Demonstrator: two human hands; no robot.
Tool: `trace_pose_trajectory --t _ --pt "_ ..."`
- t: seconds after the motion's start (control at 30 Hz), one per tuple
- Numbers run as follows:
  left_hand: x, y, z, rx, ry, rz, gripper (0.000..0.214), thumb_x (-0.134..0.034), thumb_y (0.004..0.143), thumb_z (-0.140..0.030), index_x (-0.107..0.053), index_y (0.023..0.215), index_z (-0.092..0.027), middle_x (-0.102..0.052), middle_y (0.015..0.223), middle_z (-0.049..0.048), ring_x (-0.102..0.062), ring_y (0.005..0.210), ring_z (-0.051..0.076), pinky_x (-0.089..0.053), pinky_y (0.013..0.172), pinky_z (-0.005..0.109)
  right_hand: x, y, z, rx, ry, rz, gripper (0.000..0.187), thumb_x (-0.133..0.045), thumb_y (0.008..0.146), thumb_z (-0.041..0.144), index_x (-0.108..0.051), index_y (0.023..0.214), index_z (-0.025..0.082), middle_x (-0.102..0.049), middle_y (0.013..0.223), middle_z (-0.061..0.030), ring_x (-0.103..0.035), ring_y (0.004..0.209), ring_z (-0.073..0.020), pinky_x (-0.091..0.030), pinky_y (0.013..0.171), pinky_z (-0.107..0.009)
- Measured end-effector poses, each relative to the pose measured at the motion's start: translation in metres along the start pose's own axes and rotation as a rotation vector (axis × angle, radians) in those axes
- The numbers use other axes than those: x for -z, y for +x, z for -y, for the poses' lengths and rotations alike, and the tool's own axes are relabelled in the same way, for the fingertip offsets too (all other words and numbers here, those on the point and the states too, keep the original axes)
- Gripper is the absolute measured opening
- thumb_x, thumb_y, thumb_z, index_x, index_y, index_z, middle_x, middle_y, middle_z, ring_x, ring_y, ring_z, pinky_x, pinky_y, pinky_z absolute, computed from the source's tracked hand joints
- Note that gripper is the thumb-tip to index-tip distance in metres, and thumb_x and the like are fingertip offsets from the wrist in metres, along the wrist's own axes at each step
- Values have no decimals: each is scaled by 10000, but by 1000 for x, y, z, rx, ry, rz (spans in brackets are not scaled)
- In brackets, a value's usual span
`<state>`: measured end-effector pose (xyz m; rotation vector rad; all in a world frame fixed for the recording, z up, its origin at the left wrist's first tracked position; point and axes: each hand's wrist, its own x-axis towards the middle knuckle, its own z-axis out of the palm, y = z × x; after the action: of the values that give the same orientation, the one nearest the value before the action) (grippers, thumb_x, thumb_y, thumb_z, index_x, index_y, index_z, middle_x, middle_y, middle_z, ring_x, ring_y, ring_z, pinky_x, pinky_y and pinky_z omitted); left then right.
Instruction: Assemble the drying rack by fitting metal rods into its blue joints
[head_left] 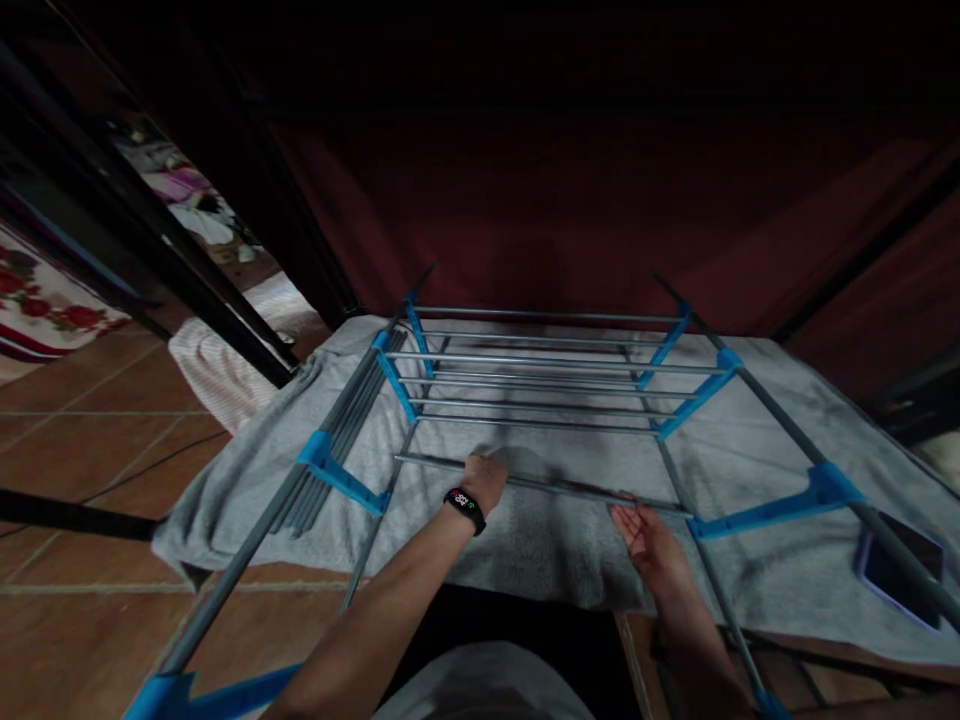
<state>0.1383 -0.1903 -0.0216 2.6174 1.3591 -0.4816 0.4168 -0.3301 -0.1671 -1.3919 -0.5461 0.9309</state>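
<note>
My left hand, a black fitness band on its wrist, is closed around a thin grey metal rod. Near the rod's right end, my right hand has its palm turned up and its fingertips and thumb about the rod. That end meets the tip of a blue plastic bracket; whether it is seated inside I cannot tell. The rod's left end lies free, a little above the left blue bracket. Both brackets sit on the grey side tubes of a rack frame, where several rods span the far brackets.
Several loose rods lie bundled at the left on a grey blanket under the frame. A phone rests at the right. Behind stands a dark red panel; tiled floor shows at left.
</note>
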Motion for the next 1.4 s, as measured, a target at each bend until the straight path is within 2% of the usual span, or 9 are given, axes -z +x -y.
trace_pose_trajectory --t 0.13,0.37,0.57,0.83,0.97,1.07,1.13,1.23,1.4 --pt "-11 -12 -2 17 18 -23 373 -421 956 -16 -754 1111 -88 -769 1103 200 -718 1098 295 -495 997 426 -2 -2 4 -163 108 -50 242 -686 762 513 -655 839 285 -754 948 -160 -750 1049 -344 -598 1022 -483" --pt "-28 -21 -8 -22 42 -99 412 -400 968 -27 -697 1248 -82 -734 1164 216 -685 1117 308 -444 1029 468 -4 4 12 -185 63 -13 290 -682 712 503 -614 844 253 -765 957 -138 -759 998 -319 -596 1014 -512" --pt "-38 -26 -5 -47 0 -147 346 -422 992 -74 -686 1202 -152 -708 1175 153 -642 1134 270 -436 1027 423 -6 2 20 -273 52 2 267 -702 675 435 -646 831 225 -769 985 -159 -761 974 -316 -600 984 -524" --pt "-54 -30 9 -101 -40 -229 296 -440 1002 -90 -678 1167 -152 -686 1178 120 -612 1128 267 -451 998 415 -5 -21 28 -312 -25 62 405 -812 679 431 -728 989 185 -791 1061 -141 -777 979 -284 -649 859 -389" --pt "-65 -28 11 -132 -57 -275 245 -473 991 -90 -674 1122 -141 -676 1148 115 -605 1101 261 -459 969 418 -10 -29 31 -274 -121 59 455 -833 659 473 -747 1001 186 -798 1012 -108 -776 905 -256 -645 830 -360" --pt "-70 -27 11 -147 -64 -314 179 -526 1011 -208 -670 1093 -141 -672 1116 112 -599 1088 270 -458 962 433 -15 -30 30 -222 -186 42 457 -835 639 499 -750 963 189 -797 965 -91 -758 836 -229 -636 794 -344" --pt "-72 -27 10 -150 -65 -349 183 -550 1015 -276 -666 1078 -150 -672 1104 103 -595 1087 271 -451 965 430 -19 -31 27 -170 -228 42 447 -809 659 530 -746 943 191 -791 941 -88 -741 803 -216 -625 756 -337" --pt "-74 -28 10 -167 -45 -391 169 -547 1017 -270 -660 1079 -161 -669 1098 92 -594 1077 258 -439 969 414 -21 -33 21 -69 -321 55 440 -729 731 579 -737 949 197 -781 926 -91 -720 775 -215 -607 719 -352" --pt "-85 -28 10 -202 22 -475 276 -475 1019 -171 -618 1254 -144 -662 1143 104 -588 1083 256 -424 1009 425 -23 -45 8 198 -600 105 414 -573 883 556 -744 1026 207 -773 1092 -113 -709 1013 -271 -552 951 -447"
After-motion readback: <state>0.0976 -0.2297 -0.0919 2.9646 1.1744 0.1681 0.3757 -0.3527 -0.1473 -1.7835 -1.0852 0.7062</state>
